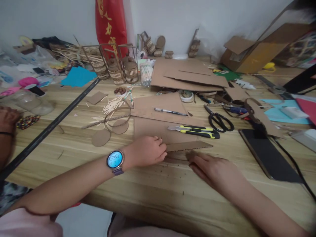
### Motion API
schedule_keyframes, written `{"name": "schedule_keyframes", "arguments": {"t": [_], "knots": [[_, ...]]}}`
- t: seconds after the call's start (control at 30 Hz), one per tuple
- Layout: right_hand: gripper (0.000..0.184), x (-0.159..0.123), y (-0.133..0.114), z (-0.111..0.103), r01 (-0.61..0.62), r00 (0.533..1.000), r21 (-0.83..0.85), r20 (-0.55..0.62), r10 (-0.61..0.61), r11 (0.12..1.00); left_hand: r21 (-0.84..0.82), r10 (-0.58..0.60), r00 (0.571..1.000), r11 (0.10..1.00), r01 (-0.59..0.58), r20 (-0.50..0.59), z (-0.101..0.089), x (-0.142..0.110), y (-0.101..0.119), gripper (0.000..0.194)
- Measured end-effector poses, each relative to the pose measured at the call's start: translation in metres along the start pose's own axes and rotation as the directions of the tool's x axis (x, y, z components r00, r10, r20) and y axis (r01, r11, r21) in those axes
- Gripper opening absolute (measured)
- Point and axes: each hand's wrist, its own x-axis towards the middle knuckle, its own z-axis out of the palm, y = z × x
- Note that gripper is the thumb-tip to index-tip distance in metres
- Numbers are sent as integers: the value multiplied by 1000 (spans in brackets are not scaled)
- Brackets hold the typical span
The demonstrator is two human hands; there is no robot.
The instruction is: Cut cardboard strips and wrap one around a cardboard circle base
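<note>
My left hand (148, 150), with a lit round watch (115, 159) on its wrist, is closed on the left end of a narrow cardboard strip (190, 145). The strip is tilted, with its corrugated edge toward me. My right hand (209, 165) has its fingers pressed together at the strip's lower edge; the exact contact is blurred. Behind the hands, a yellow-and-black utility knife (197, 130) with its blade out lies on a cardboard sheet (148, 128). A pen (170, 112) rests on another cardboard piece (155, 102). Black-handled scissors (219, 120) lie to the right.
Cardboard discs (101, 137), a cardboard ring (110, 120) and scattered sticks (113, 106) lie left of the hands. Small stick baskets (130, 70) stand behind. A phone (269, 154) with a cable is at right. Another person's hand (8, 118) is at far left, beside a jar (37, 100).
</note>
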Motion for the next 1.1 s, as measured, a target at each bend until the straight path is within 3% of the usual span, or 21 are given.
{"name": "schedule_keyframes", "arguments": {"t": [0.1,0.23,0.3,0.37,0.47,0.57,0.63,0.73,0.87,0.93,1.1], "knots": [[21,-7,4,-21,12,984,303,166,-66,953,-168,-15,1000,986,15,1,-3,-12,-8,42],[24,-24,18,-53,-158,917,583,386,-101,797,-492,-96,995,867,80,-6,-11,-31,-25,46],[29,-27,23,-65,-257,920,669,390,-35,697,-587,-234,972,790,178,-20,-16,-36,-27,45],[36,-22,22,-70,-335,933,764,350,82,552,-669,-388,922,688,279,-15,-20,-34,-20,39],[42,-1,6,-65,-350,932,872,288,220,342,-843,-485,868,419,338,106,-22,-24,5,30],[42,24,-16,-49,-286,950,934,247,190,213,-957,-309,909,-20,289,280,-19,-9,32,35],[40,37,-27,-36,-276,948,959,261,184,64,-928,-201,930,-277,248,308,-15,0,44,44],[36,46,-34,-20,-312,925,945,326,194,-101,-866,-191,931,-460,195,311,-7,7,50,48],[35,46,-35,-8,-341,915,934,355,189,-102,-778,-171,910,-591,211,377,2,8,48,47],[37,47,-35,-6,-328,923,944,329,198,-36,-745,-164,908,-636,201,386,4,7,47,46],[40,43,-14,-14,-310,899,837,104,425,450,-769,-367,873,-639,15,322,4,5,44,40]]}}
